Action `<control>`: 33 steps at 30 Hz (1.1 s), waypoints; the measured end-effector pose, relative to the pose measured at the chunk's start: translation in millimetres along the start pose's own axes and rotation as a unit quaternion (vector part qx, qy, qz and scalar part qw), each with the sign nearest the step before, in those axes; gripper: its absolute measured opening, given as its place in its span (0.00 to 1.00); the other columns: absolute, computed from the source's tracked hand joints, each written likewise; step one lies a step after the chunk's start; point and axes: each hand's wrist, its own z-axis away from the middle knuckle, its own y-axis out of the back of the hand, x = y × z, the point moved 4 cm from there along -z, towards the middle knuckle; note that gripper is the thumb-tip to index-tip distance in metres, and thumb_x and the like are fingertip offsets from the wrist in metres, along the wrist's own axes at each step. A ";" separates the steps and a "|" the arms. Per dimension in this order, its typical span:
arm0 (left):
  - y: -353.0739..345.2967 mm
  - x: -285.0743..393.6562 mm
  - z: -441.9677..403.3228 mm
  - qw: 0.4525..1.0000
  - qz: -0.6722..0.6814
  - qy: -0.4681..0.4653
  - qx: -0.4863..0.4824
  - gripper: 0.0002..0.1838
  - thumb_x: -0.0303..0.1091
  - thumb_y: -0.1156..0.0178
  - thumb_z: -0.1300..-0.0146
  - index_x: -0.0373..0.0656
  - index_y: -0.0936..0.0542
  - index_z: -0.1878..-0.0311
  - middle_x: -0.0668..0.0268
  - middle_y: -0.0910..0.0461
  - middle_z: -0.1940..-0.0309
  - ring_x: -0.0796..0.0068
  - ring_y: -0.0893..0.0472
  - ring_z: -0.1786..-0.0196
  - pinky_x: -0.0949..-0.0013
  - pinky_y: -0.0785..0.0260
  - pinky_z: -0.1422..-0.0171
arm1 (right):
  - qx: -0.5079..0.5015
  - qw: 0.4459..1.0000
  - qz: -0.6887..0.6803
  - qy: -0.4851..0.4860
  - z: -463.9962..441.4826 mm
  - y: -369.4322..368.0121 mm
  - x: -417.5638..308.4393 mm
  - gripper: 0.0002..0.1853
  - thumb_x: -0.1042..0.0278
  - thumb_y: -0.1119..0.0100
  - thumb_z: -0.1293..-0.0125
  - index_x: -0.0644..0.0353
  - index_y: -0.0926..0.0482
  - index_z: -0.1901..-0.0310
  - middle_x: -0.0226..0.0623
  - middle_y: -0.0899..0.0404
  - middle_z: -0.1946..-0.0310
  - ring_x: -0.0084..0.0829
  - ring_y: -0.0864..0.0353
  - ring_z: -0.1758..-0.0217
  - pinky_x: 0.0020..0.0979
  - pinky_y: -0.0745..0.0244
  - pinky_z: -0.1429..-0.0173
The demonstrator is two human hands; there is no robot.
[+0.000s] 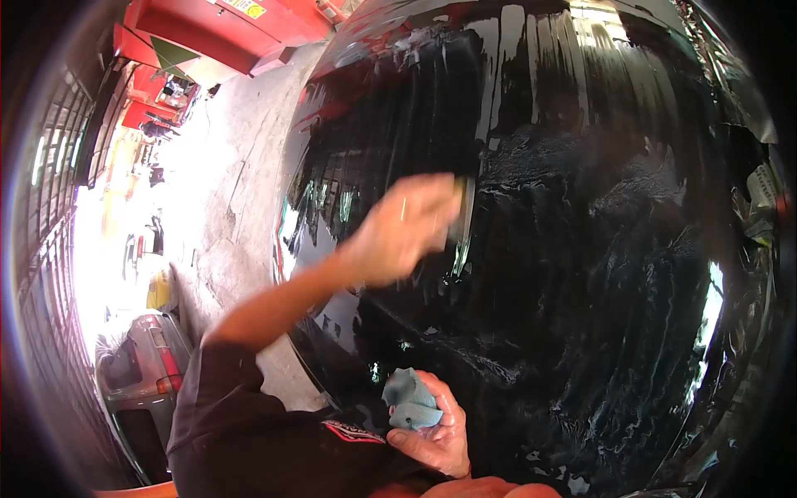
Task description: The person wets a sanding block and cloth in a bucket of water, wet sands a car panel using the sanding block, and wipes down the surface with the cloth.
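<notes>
My left hand (403,232) reaches out over a glossy black car panel (564,274) and is blurred by motion. Its fingers are closed on a thin flat blade, like a squeegee (467,214), whose edge stands against the wet panel. Close to my body, my right hand (436,432) is wrapped round a folded blue-grey sheet (408,400); whether it is sandpaper or cloth I cannot tell. Milky streaks and water film cover much of the panel, with darker wiped bands near the left hand.
Crumpled plastic film (760,199) runs along the panel's right edge. Left of the panel lies a concrete floor (237,183). A red cabinet-like object (224,37) stands at the upper left, a grey vehicle part with a red lamp (145,357) at the lower left, beside a barred grille (54,174).
</notes>
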 end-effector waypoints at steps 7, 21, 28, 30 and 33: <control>1.5 -159.0 -143.4 0.985 -0.082 0.130 0.073 0.24 0.38 0.41 0.31 0.36 0.22 0.36 0.45 0.20 0.42 0.46 0.22 0.37 0.56 0.30 0.31 | -0.088 0.982 0.136 0.098 -0.4 -5.6 9.2 0.39 0.77 0.21 0.47 0.65 0.28 0.32 0.45 0.24 0.39 0.36 0.22 0.36 0.34 0.28 0.34; 19.4 -176.5 -100.1 0.982 -0.065 0.165 0.062 0.23 0.37 0.40 0.35 0.35 0.22 0.39 0.46 0.20 0.51 0.41 0.21 0.48 0.50 0.27 0.44 | -0.074 0.988 0.113 0.069 -2.2 -8.1 17.6 0.39 0.81 0.22 0.48 0.67 0.28 0.33 0.44 0.26 0.38 0.33 0.22 0.37 0.33 0.26 0.36; 29.2 -54.9 68.4 0.997 -0.060 0.055 0.002 0.35 0.27 0.35 0.40 0.49 0.29 0.27 0.53 0.28 0.29 0.47 0.28 0.29 0.49 0.37 0.23 | -0.033 0.999 0.032 0.024 -2.3 2.4 9.7 0.40 0.83 0.24 0.46 0.64 0.30 0.31 0.45 0.31 0.34 0.36 0.23 0.35 0.35 0.26 0.36; 43.1 -135.1 -6.9 0.976 -0.097 0.181 0.069 0.22 0.33 0.38 0.36 0.43 0.23 0.38 0.50 0.21 0.40 0.42 0.23 0.38 0.50 0.29 0.36 | -0.050 0.997 0.006 0.054 -2.7 -2.7 12.7 0.40 0.86 0.25 0.48 0.63 0.29 0.31 0.44 0.30 0.35 0.36 0.23 0.35 0.35 0.25 0.36; 35.8 -257.7 -77.1 0.967 -0.099 0.201 0.118 0.17 0.39 0.41 0.32 0.40 0.19 0.44 0.50 0.18 0.49 0.41 0.20 0.47 0.49 0.26 0.41 | -0.042 0.993 0.106 0.042 -3.3 -10.3 14.0 0.39 0.77 0.21 0.50 0.62 0.26 0.34 0.46 0.24 0.39 0.36 0.22 0.38 0.37 0.27 0.35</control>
